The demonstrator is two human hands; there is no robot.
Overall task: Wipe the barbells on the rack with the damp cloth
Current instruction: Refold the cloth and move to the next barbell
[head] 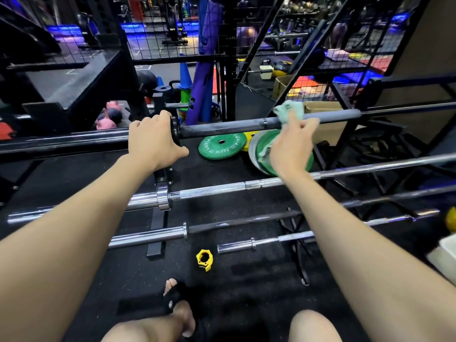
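Head view, looking down over both bare forearms at a rack w/ several barbells lying crosswise. L hand (153,141) sits on the top bar (222,128) at its collar, fingers curled over the far side, thumb out toward the right along the near side, so it grips the bar. R hand (291,146) is further right along the same bar, fingers bunched around a pale green cloth (288,111); the cloth's upper part pokes up above the knuckles and lies against the dark shaft. The cloth looks blurred, so can't tell how much of it wraps the bar.

Below the top bar, three more bars step down toward the viewer: a chrome bar (212,188), a dark-shaft bar (237,222), and a short chrome bar (259,243) lowest. The R forearm crosses over these.

On the black floor behind the top bar: a green plate (222,145) lying flat, just beside it a stack of plates (261,156) partly hidden by the R hand, w/ a yellow plate edge between them. A yellow clip collar (204,259) lies on the floor near the short bar's end. One sandalled foot (176,302) and both knees show at bottom.
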